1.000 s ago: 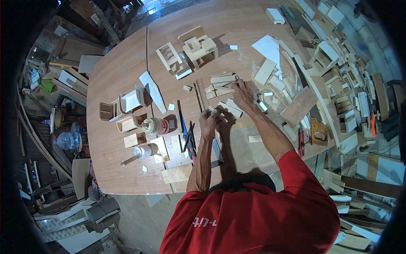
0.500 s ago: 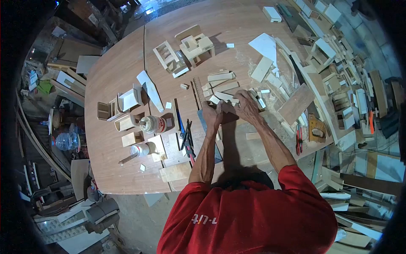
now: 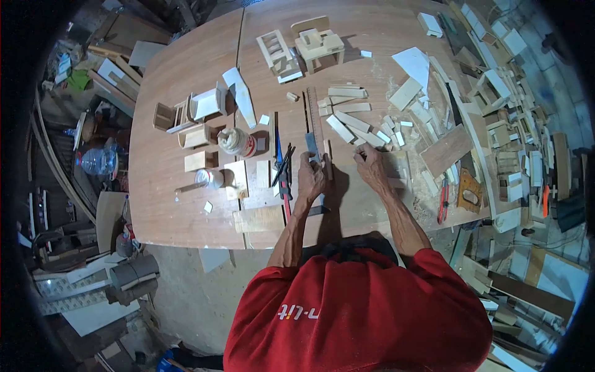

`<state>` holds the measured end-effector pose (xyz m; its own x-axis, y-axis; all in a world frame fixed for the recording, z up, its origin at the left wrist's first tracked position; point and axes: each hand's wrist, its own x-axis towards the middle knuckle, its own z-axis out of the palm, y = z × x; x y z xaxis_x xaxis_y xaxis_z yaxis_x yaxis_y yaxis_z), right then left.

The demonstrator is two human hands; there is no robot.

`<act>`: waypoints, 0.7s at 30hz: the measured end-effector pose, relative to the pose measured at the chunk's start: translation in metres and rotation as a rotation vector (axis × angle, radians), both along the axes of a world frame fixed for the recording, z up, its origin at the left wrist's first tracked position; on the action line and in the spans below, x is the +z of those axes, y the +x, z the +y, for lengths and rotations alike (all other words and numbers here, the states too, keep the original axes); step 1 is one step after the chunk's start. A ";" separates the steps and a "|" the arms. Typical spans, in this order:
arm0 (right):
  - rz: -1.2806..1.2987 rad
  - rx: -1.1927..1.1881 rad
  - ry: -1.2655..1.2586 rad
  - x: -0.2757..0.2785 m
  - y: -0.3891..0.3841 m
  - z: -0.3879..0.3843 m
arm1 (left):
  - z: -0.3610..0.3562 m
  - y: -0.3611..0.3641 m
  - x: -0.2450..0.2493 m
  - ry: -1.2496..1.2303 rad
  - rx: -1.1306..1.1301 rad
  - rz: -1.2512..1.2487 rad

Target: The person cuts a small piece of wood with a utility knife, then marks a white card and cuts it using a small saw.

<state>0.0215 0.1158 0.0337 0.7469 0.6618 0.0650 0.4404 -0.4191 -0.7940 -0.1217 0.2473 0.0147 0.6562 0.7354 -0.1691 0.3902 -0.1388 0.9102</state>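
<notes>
My left hand (image 3: 311, 178) is closed, fingers curled, over the table beside a thin wood strip (image 3: 328, 160) and the blue blade of a square (image 3: 311, 146). Whatever its fingertips hold, if anything, is too small to make out. My right hand (image 3: 372, 167) is also closed in a pinch, apart from the left, just in front of several cut wood blocks (image 3: 354, 127). What lies between its fingers is hidden. A long ruler (image 3: 315, 118) runs beyond the left hand. Small white-ended pieces (image 3: 388, 130) lie beyond the right hand.
Miniature wooden furniture (image 3: 319, 43) stands at the back. A jar (image 3: 238, 144), a small bottle (image 3: 209, 179) and black-handled tools (image 3: 283, 167) are on the left. A handsaw (image 3: 469, 192), red-handled pliers (image 3: 443, 201) and a brown board (image 3: 446, 149) lie right, among offcuts and sawdust.
Both hands have drawn back towards my body from the wood blocks and moved apart. The blocks that they covered now show on the table. The camera view has shifted.
</notes>
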 end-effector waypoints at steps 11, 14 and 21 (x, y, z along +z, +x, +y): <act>0.168 0.103 -0.059 0.013 -0.071 0.009 | -0.009 -0.029 0.018 0.095 0.086 -0.059; 0.267 0.001 -0.004 0.009 -0.083 0.003 | -0.017 -0.031 0.038 0.127 0.029 -0.044; 0.479 -0.105 0.215 -0.029 -0.094 -0.034 | -0.039 -0.028 0.030 0.037 -0.132 -0.162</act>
<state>-0.0723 0.0814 0.0048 0.7876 0.5911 -0.1739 -0.0284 -0.2471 -0.9686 -0.1492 0.2082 0.0449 0.7635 0.6452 -0.0280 0.2156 -0.2138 0.9528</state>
